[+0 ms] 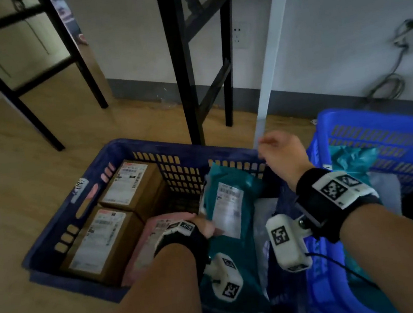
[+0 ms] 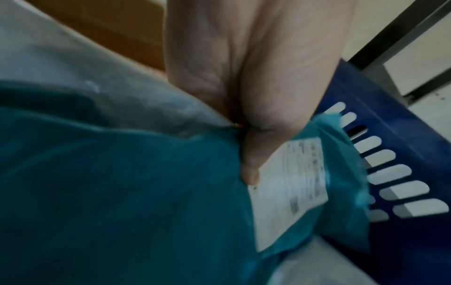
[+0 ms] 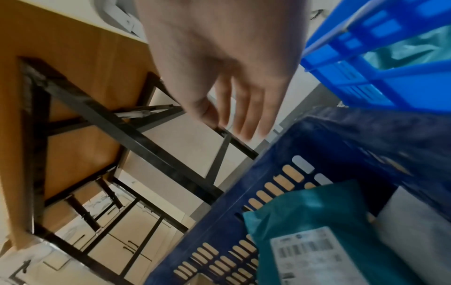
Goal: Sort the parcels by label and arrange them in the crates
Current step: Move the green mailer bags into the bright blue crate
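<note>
A dark blue crate [image 1: 53, 225] on the floor holds two brown boxes [image 1: 129, 185] [image 1: 99, 243] with white labels, a pink parcel [image 1: 152, 229] and teal mailer bags. My left hand [image 1: 205, 227] grips one teal bag [image 1: 231, 205] by its edge, thumb [image 2: 253, 164] pressed beside its white label [image 2: 292, 189]; the bag leans tilted against the crate's far wall [image 2: 390, 135]. My right hand [image 1: 281, 156] hovers above the crate's far right corner with relaxed fingers [image 3: 244, 115], holding nothing. The teal bag [image 3: 317, 221] also shows below it.
A brighter blue crate [image 1: 378, 134] stands at the right with another teal parcel [image 1: 355, 162] inside. Black metal table legs [image 1: 186, 81] and a white post [image 1: 268, 72] rise just behind the crates. A grey-white bag [image 1: 266, 216] lies beside the teal one.
</note>
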### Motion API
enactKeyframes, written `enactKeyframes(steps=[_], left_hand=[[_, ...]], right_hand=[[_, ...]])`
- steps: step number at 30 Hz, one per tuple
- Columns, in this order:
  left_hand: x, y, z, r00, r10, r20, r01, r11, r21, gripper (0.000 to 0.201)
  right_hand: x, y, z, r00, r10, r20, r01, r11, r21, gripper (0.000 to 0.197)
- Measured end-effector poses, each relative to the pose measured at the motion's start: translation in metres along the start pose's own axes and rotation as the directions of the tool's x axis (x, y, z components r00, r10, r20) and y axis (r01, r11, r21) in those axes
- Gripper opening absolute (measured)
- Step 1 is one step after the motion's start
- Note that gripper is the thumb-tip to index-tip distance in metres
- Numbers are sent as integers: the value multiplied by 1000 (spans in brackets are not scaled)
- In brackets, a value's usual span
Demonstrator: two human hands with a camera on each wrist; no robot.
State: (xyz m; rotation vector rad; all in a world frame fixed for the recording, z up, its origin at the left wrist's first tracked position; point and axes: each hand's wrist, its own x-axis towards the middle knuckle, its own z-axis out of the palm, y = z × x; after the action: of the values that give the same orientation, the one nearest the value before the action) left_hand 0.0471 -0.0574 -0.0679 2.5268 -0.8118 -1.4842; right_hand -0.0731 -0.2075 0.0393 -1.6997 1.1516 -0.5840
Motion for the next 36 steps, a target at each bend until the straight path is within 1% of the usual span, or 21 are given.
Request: enactKeyframes(steps=[1, 3, 5, 8, 10, 12, 14, 15, 17, 18, 19, 20, 22, 23, 25, 26, 29, 32, 34, 35, 36], left_hand=[[14, -4, 9, 1000, 15, 0, -15, 1000, 15, 68], [39, -4, 21, 1000, -22, -14, 23, 998, 51, 70], [51, -6, 25, 1000, -30, 3, 29, 995, 95, 69], [60, -13, 29, 999, -45, -2, 45, 991, 128, 52], [73, -20, 37, 999, -46, 9, 44, 990, 131, 50], [103, -31, 48, 996, -86, 6, 85, 994, 66, 49], [94, -30, 48, 994, -104, 19, 100, 983, 152, 50], [90, -26, 45, 997, -76, 10, 73, 983, 168, 50], [81, -14, 38, 996, -47, -71, 56, 989, 138, 45], [83, -7, 37, 989, -18, -146, 31, 996, 86, 45], [87, 3, 34, 985, -17, -173, 25, 999, 40, 49], [94, 9, 33, 984, -3, -179, 0, 1000, -13, 60], [99, 15, 31, 992, 27, -124, -38, 995, -88, 87], [98, 14, 30, 992, 41, -117, -51, 995, -90, 98], [97, 7, 33, 989, 94, -112, -101, 993, -62, 113], [95, 5, 37, 990, 121, -70, -123, 992, -14, 116], [89, 10, 52, 983, 170, 68, -182, 954, 240, 110], [82, 20, 54, 964, 227, 140, -256, 934, 250, 102], [82, 19, 47, 973, 185, 137, -208, 962, 176, 102], [79, 19, 42, 982, 149, 114, -167, 970, 174, 104], [74, 20, 36, 990, 131, 52, -139, 970, 199, 104]], right_hand=[[-1, -2, 3, 995, 7, 100, -12, 999, 45, 16], [-2, 1, 6, 968, 56, 245, -77, 994, 74, 15], [1, 8, 7, 951, 95, 294, -117, 991, 57, 14], [6, 17, 7, 927, 155, 342, -186, 981, 59, 12], [12, 22, 6, 917, 178, 356, -212, 976, 57, 12], [16, 25, 4, 914, 189, 360, -223, 973, 56, 12], [19, 29, 2, 910, 209, 357, -249, 966, 69, 12], [20, 30, 1, 908, 223, 354, -265, 962, 73, 12], [22, 32, 1, 904, 248, 348, -290, 955, 71, 16], [23, 33, 1, 902, 255, 348, -296, 953, 69, 17], [24, 34, 1, 900, 257, 352, -296, 953, 62, 18], [24, 34, 1, 899, 256, 355, -291, 955, 50, 18], [22, 33, 1, 900, 245, 361, -269, 963, 17, 16], [20, 33, 1, 902, 237, 362, -254, 967, 1, 16], [18, 34, 0, 907, 213, 364, -216, 976, -32, 15], [17, 35, -1, 907, 201, 371, -197, 979, -48, 14], [17, 36, -3, 899, 192, 395, -184, 981, -58, 11], [17, 35, -2, 903, 199, 380, -199, 979, -39, 10], [16, 35, -1, 905, 195, 378, -192, 980, -47, 10], [15, 34, 0, 905, 189, 380, -183, 982, -53, 9], [15, 34, 0, 907, 184, 380, -176, 983, -55, 9]])
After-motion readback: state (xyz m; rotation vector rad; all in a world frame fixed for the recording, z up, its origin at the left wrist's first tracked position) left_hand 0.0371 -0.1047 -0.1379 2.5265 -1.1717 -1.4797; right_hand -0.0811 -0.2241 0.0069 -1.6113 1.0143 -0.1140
